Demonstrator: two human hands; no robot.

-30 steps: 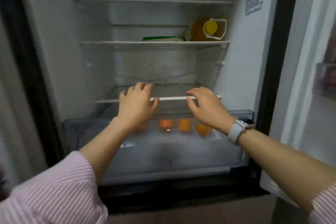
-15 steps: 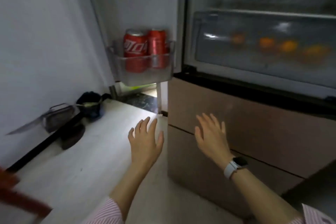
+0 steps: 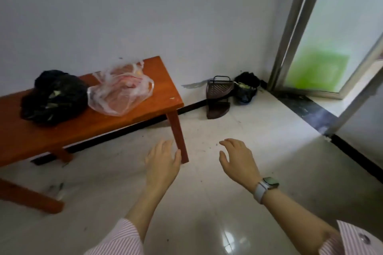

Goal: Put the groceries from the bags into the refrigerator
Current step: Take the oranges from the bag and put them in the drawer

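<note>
Both hands hang empty over the pale floor [image 3: 269, 134]: the left hand [image 3: 163, 161] with fingers straight and loosely together near the bench leg, the right hand [image 3: 238, 159] with fingers relaxed and slightly curled, a watch [image 3: 267, 185] on its wrist, neither gripping anything. Ahead to the left stands an orange wooden bench [image 3: 145, 109] against the wall. On it lie the task's things, a black bag [image 3: 53, 97] and, touching it on the right, a clear plastic bag [image 3: 120, 91] with pinkish goods inside. The refrigerator is out of view. Judging by this, the step is the reach back for more groceries; next, a hand must go up and left to a bag, open its mouth and lift an item out. Smaller, in the corner: a dark rack [image 3: 219, 95] beside another small black bag [image 3: 246, 87]
</note>
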